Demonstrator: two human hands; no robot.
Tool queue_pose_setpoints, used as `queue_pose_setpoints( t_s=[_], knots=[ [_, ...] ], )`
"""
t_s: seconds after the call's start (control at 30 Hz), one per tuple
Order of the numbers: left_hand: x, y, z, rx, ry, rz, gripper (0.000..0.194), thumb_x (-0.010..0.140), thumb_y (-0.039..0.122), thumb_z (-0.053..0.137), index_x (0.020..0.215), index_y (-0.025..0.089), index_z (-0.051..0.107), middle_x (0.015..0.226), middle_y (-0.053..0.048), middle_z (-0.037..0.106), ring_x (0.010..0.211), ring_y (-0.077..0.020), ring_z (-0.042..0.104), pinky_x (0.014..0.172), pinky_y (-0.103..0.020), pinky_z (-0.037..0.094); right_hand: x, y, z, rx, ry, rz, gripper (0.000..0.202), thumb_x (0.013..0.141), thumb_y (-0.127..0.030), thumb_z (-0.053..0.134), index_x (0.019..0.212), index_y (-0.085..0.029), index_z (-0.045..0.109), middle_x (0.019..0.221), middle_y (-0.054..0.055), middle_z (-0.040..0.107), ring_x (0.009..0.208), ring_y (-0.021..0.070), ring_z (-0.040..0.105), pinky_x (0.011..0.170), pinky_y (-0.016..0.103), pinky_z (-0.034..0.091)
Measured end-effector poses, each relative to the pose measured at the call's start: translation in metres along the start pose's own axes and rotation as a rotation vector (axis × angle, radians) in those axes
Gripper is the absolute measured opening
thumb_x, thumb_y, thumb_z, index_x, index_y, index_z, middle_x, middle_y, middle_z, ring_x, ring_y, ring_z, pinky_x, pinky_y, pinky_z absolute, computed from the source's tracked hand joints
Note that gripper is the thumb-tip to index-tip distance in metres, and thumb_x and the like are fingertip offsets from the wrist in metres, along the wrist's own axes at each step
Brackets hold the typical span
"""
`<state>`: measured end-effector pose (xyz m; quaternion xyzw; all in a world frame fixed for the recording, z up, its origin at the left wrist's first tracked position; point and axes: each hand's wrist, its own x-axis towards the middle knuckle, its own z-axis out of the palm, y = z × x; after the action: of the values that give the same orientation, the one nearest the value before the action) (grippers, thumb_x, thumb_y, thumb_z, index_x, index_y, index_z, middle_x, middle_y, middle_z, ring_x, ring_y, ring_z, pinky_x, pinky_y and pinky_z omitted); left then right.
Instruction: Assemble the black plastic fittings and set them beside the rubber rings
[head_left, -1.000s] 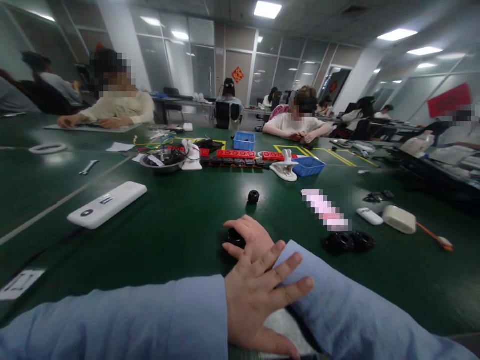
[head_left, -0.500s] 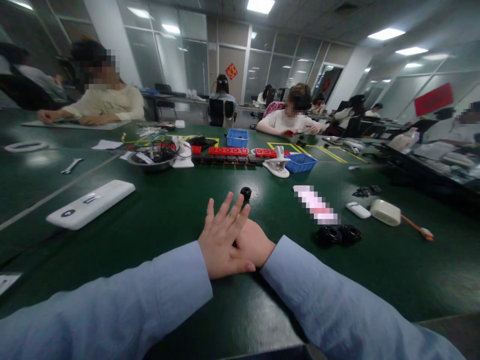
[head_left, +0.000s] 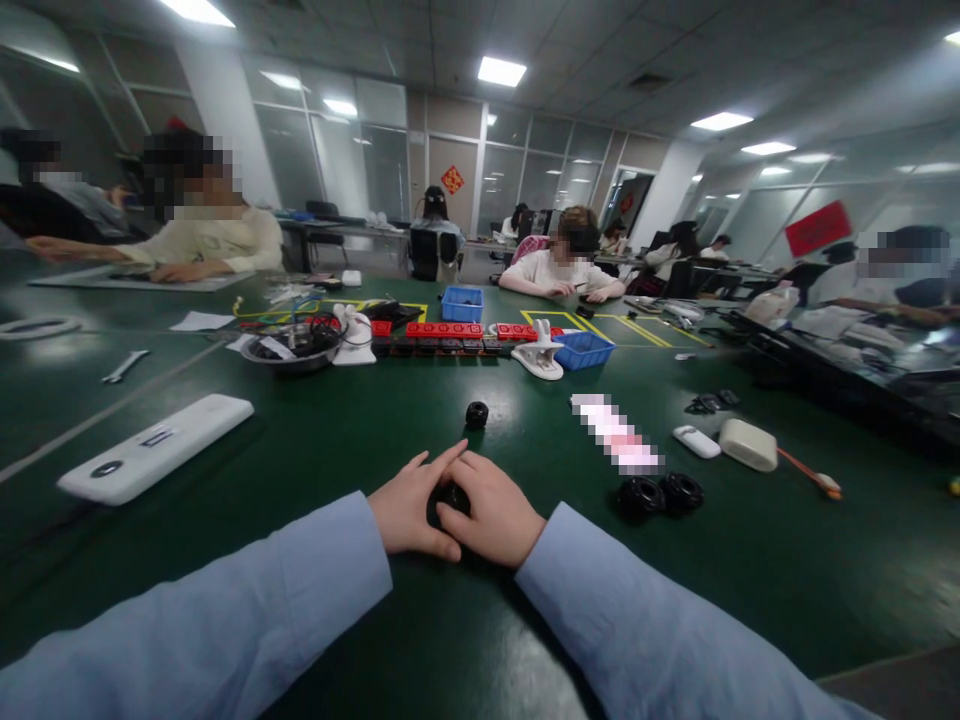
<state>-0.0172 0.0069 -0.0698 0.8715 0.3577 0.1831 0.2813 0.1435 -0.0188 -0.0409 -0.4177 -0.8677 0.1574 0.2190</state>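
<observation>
My left hand (head_left: 411, 508) and my right hand (head_left: 496, 510) meet over the green table (head_left: 360, 430). Between them a dark round object (head_left: 452, 497) shows partly, mostly covered by the fingers. The right fingers are curled round its right side. My left hand has its thumb and fingers apart at the left side of it, the index fingertip touching the right hand. Just beyond the hands lies a small black wheel-like part (head_left: 476, 415). Two similar black parts (head_left: 661, 494) lie side by side to the right.
Left are a white power bank-like device (head_left: 157, 450) and a wrench (head_left: 125, 366). A metal bowl (head_left: 291, 352), red blocks (head_left: 445, 330) and a blue basket (head_left: 583, 350) stand farther back. Right lie a pixelated phone-like item (head_left: 615, 433) and a beige case (head_left: 748, 444). People sit beyond.
My left hand has come off the top of my right hand and moved to its left, uncovering the dark object. The view has tilted upward slightly.
</observation>
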Motion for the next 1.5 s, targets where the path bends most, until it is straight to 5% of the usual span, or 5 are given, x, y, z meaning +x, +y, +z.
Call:
queue_pose_setpoints(
  t_s=[0.13,0.3,0.9,1.23,1.5],
  knots=[
    [0.002,0.004,0.004,0.098,0.115,-0.029,0.065,0.053,0.045,0.076,0.109,0.018,0.056,0.111,-0.009,0.06,0.107,-0.0301,0.052,0.099,-0.048,0.033,-0.004,-0.007,0.002,-0.099,0.061,0.121,0.011,0.083,-0.026,0.049,0.088,-0.016,0.052,0.089,0.005,0.053,0.083,0.0171,0.051,0.075,0.031,0.043],
    [0.001,0.009,0.008,0.129,0.164,-0.036,0.04,0.061,0.028,0.07,0.098,0.019,0.06,0.106,-0.007,0.06,0.103,-0.0256,0.053,0.094,-0.041,0.039,-0.006,-0.016,0.002,-0.215,0.057,0.202,0.015,0.088,-0.03,0.042,0.091,-0.017,0.05,0.092,0.005,0.053,0.077,0.0167,0.055,0.066,0.028,0.043],
    [0.002,0.007,0.004,0.087,0.183,0.016,0.021,0.058,0.026,0.068,0.075,0.015,0.062,0.082,-0.003,0.062,0.083,-0.0213,0.055,0.079,-0.033,0.043,0.002,-0.01,0.007,-0.403,-0.068,-0.015,0.017,0.084,-0.025,0.043,0.095,-0.016,0.053,0.092,0.007,0.057,0.07,0.0179,0.058,0.058,0.028,0.04],
    [0.001,0.017,0.001,0.206,0.193,-0.154,0.019,0.063,0.031,0.066,0.065,0.017,0.053,0.076,-0.003,0.06,0.08,-0.0224,0.055,0.079,-0.037,0.042,0.01,-0.018,0.006,-0.345,0.024,0.366,0.023,0.089,-0.034,0.038,0.091,-0.016,0.052,0.083,0.008,0.062,0.07,0.0209,0.062,0.057,0.028,0.039],
    [0.001,0.004,0.001,0.079,0.119,0.024,0.02,0.058,0.027,0.069,0.056,0.017,0.052,0.065,-0.001,0.056,0.071,-0.0176,0.053,0.069,-0.028,0.042,0.005,-0.016,0.001,-0.473,-0.113,0.182,0.026,0.088,-0.035,0.04,0.089,-0.015,0.056,0.079,0.01,0.068,0.071,0.0231,0.064,0.057,0.029,0.037]
  ],
)
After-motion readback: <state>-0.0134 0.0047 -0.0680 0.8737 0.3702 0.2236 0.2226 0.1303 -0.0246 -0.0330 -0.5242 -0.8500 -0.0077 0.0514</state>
